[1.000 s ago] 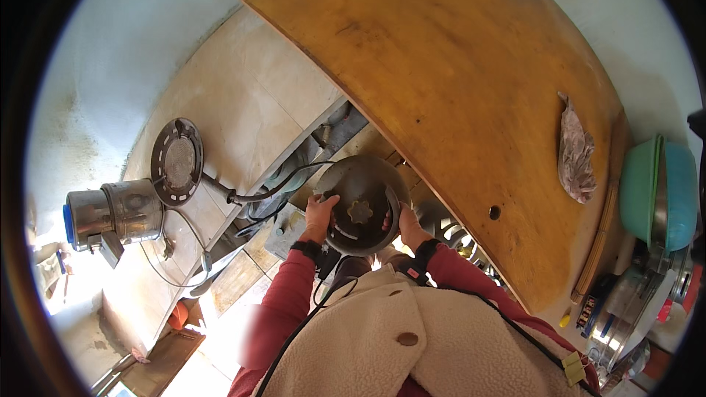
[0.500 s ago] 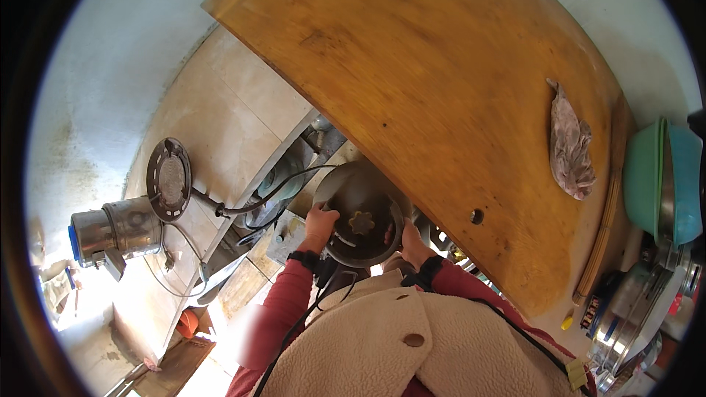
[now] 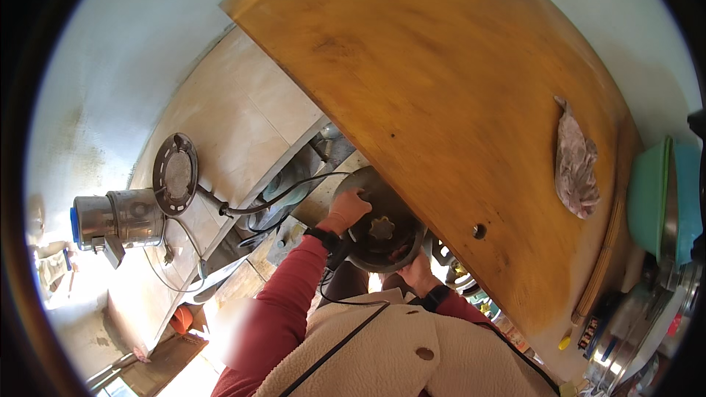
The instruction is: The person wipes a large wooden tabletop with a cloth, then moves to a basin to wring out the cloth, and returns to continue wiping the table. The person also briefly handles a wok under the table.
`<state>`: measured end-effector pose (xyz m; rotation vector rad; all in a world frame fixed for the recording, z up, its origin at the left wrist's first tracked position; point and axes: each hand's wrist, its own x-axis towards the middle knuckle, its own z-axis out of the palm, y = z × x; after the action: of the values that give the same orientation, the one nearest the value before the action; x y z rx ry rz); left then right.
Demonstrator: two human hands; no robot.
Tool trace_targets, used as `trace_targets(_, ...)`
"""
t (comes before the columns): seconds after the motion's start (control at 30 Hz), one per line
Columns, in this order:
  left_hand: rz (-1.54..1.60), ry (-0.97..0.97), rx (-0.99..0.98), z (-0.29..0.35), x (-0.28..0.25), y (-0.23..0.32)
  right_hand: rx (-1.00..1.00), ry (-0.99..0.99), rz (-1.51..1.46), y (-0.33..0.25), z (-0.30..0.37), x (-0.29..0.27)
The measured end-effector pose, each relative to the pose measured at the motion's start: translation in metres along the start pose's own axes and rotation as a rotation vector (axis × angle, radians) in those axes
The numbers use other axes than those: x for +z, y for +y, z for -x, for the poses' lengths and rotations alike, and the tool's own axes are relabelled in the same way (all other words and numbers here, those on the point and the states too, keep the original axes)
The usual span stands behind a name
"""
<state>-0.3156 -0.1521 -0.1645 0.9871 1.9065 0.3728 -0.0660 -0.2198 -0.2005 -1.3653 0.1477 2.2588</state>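
Note:
A dark, round, deep pan is between my hands, beside the edge of the wooden board. Near its middle shows a yellowish, flower-shaped piece. My left hand lies across the pan's left side, fingers curled against it; exactly which part they grip is hidden. At the near right rim, my right hand holds the pan with its fingertips over the edge. Both wrists wear black bands.
A large wooden board bears a crumpled cloth. On the tiled counter stand a round metal burner and a steel canister, with a black hose nearby. Green basins and metal pots are at right.
My left hand has shifted from the pan's left rim farther up over its side. My right hand has slid round from the right side to the near right rim.

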Motion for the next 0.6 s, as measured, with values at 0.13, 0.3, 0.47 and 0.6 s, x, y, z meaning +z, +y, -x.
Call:
trace_targets(0.13, -0.076, 0.044, 0.137, 0.015, 0.017, 0.004, -0.028, -0.057, -0.072, -0.001, 0.007, -0.017)
trace_targets(0.3, -0.055, -0.042, 0.048, 0.057, 0.034, 0.016, 0.083, 0.052, 0.047, -0.016, 0.029, -0.035)
trace_targets(0.47, -0.065, -0.073, 0.001, 0.081, 0.030, 0.025, 0.058, -0.044, -0.008, -0.020, 0.027, -0.038)
trace_targets(0.6, 0.037, -0.268, 0.116, 0.072, 0.012, 0.012, 0.023, -0.206, -0.060, -0.016, 0.020, -0.043)
